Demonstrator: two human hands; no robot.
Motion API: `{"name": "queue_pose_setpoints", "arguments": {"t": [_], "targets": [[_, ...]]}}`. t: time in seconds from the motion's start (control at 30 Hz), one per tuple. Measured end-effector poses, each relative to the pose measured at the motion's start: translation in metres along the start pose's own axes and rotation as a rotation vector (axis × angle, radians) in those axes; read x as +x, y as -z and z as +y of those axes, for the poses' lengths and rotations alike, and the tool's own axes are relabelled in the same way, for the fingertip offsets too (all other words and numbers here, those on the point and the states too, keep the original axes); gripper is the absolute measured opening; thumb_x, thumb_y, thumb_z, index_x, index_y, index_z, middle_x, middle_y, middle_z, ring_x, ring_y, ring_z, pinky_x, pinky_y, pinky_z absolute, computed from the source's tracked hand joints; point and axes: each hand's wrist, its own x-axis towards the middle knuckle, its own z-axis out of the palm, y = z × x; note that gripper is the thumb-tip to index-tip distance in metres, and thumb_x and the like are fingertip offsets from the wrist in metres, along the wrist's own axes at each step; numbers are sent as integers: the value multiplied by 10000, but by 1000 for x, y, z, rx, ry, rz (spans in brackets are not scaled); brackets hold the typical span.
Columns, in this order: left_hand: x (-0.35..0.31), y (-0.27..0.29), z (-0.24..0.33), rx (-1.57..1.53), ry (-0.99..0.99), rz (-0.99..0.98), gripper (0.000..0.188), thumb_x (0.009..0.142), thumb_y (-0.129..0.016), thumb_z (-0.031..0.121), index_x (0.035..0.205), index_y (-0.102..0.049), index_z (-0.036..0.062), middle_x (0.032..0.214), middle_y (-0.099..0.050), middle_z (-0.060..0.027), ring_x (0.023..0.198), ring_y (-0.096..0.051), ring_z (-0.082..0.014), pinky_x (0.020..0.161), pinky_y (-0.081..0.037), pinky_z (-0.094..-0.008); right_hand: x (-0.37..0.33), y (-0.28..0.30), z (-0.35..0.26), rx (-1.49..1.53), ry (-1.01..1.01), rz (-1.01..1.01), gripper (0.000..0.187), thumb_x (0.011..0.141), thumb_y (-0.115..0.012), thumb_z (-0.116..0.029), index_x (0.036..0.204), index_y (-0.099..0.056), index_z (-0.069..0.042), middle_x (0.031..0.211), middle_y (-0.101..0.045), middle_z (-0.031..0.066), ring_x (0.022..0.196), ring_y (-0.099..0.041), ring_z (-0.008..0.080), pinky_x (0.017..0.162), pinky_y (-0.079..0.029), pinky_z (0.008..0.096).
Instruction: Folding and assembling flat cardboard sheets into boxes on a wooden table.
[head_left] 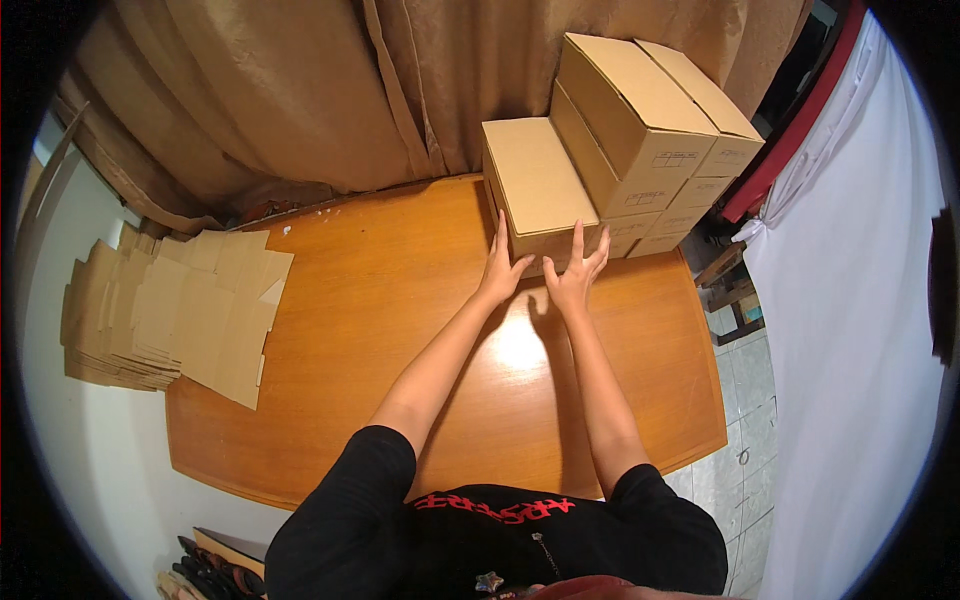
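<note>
A closed brown cardboard box [545,180] stands on the wooden table, against the left side of a taller stack of similar boxes [640,110]. My left hand [502,268] is at the box's near left corner, fingers stretched up along its side and thumb towards the front face. At the near right part of the same box is my right hand [575,277], its fingers spread and pointing up by the front edge. Both hands seem to touch the box rather than wrap round it. My palms and part of the front face hide each other.
Flattened cardboard sheets [205,310] lie piled on the table's left end. Brown curtains [270,90] hang behind the wooden table [400,270]. A white cloth [830,300] hangs at the right, beside a tiled floor [745,460]. Dark items [215,570] are at the lower left.
</note>
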Motion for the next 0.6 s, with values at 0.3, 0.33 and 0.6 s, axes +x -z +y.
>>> {"name": "queue_pose_setpoints", "arguments": {"t": [0.3, 0.33, 0.6], "targets": [[2, -3, -1, 143, 53, 23, 998, 693, -630, -108, 1424, 6, 131, 1436, -196, -204, 1299, -270, -345, 1054, -300, -375, -5, 7, 36, 191, -164, 79, 856, 737, -640, -88, 1390, -93, -8, 1391, -55, 257, 1268, -179, 426, 1035, -240, 477], [3, -4, -3, 134, 91, 27, 970, 691, -621, -116, 1424, -31, 118, 1438, -200, -195, 1296, -278, -341, 1049, -308, -363, -6, 7, 38, 225, -174, 59, 847, 740, -635, -87, 1392, -97, -20, 1387, -63, 252, 1268, -166, 420, 1037, -212, 487], [-15, 6, -13, 155, 24, 26, 922, 721, -612, -82, 1427, -62, 139, 1447, -178, -194, 1305, -263, -338, 1049, -300, -377, -29, 3, 26, 225, -160, 19, 795, 750, -631, -90, 1379, -151, -14, 1368, -83, 245, 1219, -271, 418, 1024, -256, 476]]}}
